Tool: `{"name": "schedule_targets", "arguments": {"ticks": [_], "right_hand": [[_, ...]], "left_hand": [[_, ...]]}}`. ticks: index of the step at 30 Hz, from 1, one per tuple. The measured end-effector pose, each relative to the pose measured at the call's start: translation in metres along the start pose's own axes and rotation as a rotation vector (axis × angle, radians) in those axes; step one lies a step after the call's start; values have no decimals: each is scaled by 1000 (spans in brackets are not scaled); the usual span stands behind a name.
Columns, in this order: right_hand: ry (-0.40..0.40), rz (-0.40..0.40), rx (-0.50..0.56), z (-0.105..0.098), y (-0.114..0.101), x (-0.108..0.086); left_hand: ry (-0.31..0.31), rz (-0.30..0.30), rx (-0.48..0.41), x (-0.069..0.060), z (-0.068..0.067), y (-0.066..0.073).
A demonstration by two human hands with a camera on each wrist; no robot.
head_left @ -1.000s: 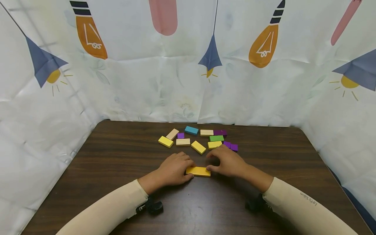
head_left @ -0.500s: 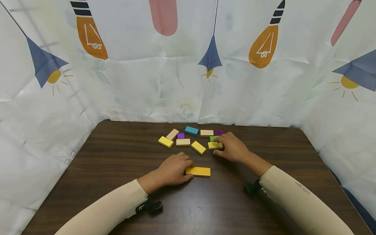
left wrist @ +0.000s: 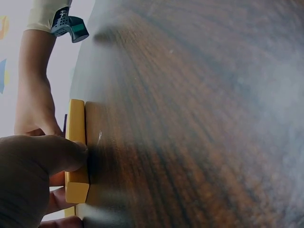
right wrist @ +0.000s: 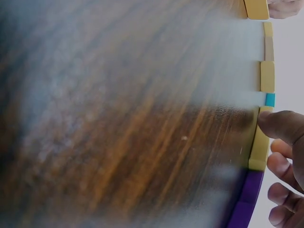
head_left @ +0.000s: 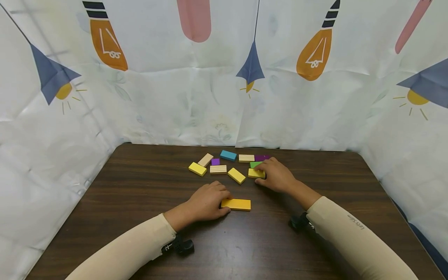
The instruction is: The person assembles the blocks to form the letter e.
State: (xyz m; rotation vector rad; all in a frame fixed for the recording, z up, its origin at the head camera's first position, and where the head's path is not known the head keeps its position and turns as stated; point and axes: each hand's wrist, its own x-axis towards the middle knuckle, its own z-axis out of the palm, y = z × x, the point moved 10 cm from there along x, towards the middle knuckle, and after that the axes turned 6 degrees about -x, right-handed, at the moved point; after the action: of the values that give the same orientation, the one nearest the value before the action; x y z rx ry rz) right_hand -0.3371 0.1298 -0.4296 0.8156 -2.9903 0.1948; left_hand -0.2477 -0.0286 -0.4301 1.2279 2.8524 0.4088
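Note:
My left hand (head_left: 208, 201) grips the left end of a long orange-yellow block (head_left: 240, 205) lying flat on the table. In the left wrist view its thumb (left wrist: 64, 154) presses the near face of that block, with fingers behind it. Farther back, my right hand (head_left: 279, 177) holds a pale yellow block (head_left: 253, 173) between the thumb in front and the fingers behind. The right wrist view has the thumb on the near face of this yellow block (right wrist: 260, 140). A green block (head_left: 255, 165) lies just behind it, partly covered by my fingers.
Around the right hand lie a striped wooden block (head_left: 246, 158), a dark purple block (head_left: 260, 158) and a blue block (head_left: 228, 155). More yellow (head_left: 236, 175), wooden and purple blocks lie leftward. Purple blocks (right wrist: 249, 187) adjoin on the right. A printed curtain stands behind the table.
My right hand has left the orange-yellow block and moved back to the pale yellow block, which has shifted very slightly right. My left hand has stayed in place.

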Motion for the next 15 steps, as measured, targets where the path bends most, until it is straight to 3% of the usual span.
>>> {"name": "schedule_targets", "arguments": {"ticks": [15], "right_hand": [[-2,2,-10,1,1,2]], "left_hand": [[13,12,-4,0,-2,0]]}}
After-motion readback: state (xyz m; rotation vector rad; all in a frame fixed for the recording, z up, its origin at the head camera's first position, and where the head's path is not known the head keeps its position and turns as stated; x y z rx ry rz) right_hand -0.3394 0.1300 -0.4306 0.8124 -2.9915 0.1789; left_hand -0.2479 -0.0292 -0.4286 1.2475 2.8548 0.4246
